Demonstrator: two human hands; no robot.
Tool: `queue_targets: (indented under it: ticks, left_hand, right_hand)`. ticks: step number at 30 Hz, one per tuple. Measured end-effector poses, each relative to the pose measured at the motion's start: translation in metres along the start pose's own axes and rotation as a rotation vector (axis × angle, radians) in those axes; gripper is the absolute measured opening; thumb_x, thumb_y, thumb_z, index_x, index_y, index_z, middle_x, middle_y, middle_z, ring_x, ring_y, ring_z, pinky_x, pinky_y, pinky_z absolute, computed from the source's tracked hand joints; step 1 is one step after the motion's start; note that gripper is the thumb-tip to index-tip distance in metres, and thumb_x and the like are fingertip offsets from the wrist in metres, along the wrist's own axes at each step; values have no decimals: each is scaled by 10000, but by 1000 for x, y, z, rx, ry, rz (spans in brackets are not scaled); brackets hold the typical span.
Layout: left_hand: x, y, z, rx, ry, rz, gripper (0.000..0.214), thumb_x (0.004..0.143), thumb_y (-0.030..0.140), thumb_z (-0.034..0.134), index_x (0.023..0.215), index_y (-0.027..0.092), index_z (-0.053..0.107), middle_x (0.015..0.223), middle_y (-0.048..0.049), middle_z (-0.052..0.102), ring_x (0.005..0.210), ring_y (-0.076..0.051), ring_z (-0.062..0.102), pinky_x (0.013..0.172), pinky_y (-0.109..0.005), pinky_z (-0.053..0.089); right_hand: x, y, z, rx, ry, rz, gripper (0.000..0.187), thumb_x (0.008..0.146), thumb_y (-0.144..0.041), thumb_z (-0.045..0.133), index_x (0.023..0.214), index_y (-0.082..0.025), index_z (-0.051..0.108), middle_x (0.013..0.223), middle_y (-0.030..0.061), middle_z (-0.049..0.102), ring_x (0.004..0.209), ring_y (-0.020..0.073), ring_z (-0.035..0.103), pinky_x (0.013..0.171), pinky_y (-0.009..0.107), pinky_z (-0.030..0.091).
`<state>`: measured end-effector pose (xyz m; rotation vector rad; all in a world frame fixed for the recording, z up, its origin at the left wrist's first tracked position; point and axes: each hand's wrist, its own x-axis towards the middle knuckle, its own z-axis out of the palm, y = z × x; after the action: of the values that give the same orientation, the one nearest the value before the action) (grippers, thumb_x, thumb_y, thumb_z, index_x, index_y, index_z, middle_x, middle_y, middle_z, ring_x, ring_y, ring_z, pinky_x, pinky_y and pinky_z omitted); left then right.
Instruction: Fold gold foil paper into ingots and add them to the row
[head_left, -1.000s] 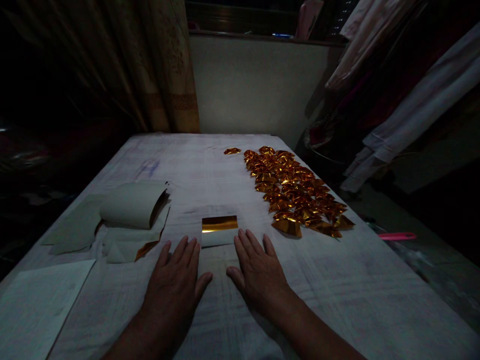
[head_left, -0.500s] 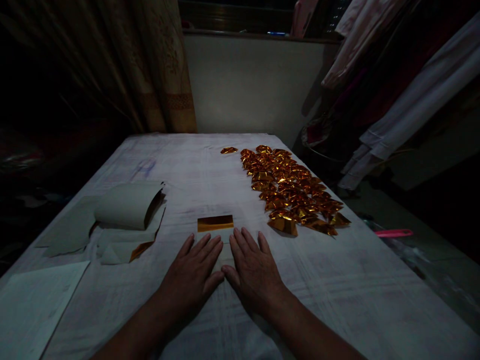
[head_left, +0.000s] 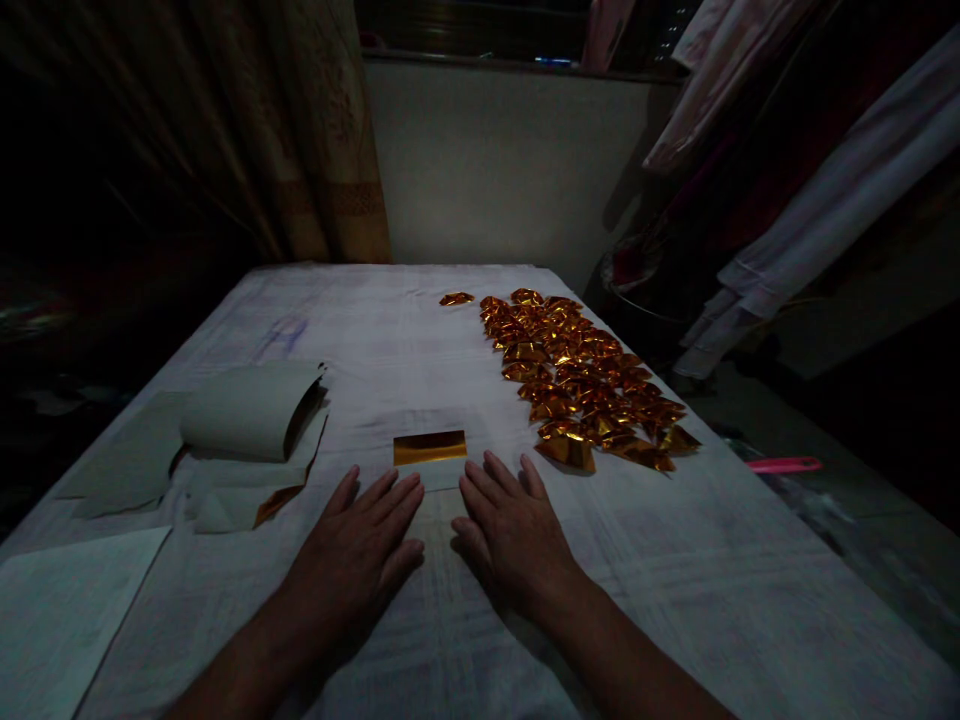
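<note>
A small piece of gold foil paper [head_left: 430, 447] lies flat on the cloth-covered table, gold along its far strip and pale along its near strip. My left hand [head_left: 369, 535] rests open, palm down, just left of its near edge, fingers pointing forward. My right hand [head_left: 511, 525] is also open and palm down, its fingertips at the paper's near right corner. Neither hand grips anything. To the right spreads a pile of folded gold foil pieces [head_left: 570, 370], with one single folded gold piece [head_left: 456, 299] apart from it.
Left of my hands lie curled pale-backed foil sheets [head_left: 247, 415]. A white sheet [head_left: 67, 600] is at the table's near left. Beyond the table are a curtain [head_left: 330, 130], hanging clothes [head_left: 810, 220] on the right and a pink handle [head_left: 784, 465] low down.
My left hand has slid left and slightly back, off the paper's near part. The right thumb has shifted a little right, so the gap between my hands is wider. The paper stays nearly in place.
</note>
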<state>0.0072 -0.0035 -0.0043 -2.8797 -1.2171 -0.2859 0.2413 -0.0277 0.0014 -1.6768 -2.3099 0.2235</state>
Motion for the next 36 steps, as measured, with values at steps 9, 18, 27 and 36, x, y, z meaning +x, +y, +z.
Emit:
queue_targets:
  ticks: [9, 18, 27, 36]
  left_hand:
    - [6, -17, 2, -98, 214, -161, 282, 1001, 394, 472, 1087, 236, 690, 1320, -94, 678, 1267, -298, 592, 1124, -576, 378]
    - [9, -23, 24, -75, 245, -287, 442, 969, 461, 502, 1337, 216, 517, 1468, -143, 551, 1401, -345, 458, 1150, -648, 297]
    - [13, -22, 21, -131, 205, -305, 321, 981, 416, 499, 1216, 224, 606, 1441, -125, 578, 1403, -336, 457, 1147, -651, 293]
    - [13, -24, 25, -174, 223, -308, 301, 952, 391, 546, 1188, 214, 607, 1464, -134, 561, 1416, -341, 442, 1159, -652, 271]
  right_hand:
    - [17, 13, 2, 127, 165, 39, 130, 926, -220, 579, 955, -223, 705, 1162, 67, 732, 1067, 234, 643, 1003, 428, 399]
    - [35, 13, 1, 80, 120, 172, 467, 883, -365, 650, 1315, -197, 596, 1346, 128, 625, 1194, 291, 559, 958, 423, 425]
    - [32, 17, 11, 156, 139, 155, 320, 831, -299, 718, 1137, -220, 673, 1398, 126, 584, 1312, 298, 490, 1024, 473, 380]
    - [32, 21, 20, 193, 199, 146, 364, 772, -268, 728, 1127, -224, 657, 1413, 150, 572, 1333, 324, 480, 1040, 501, 370]
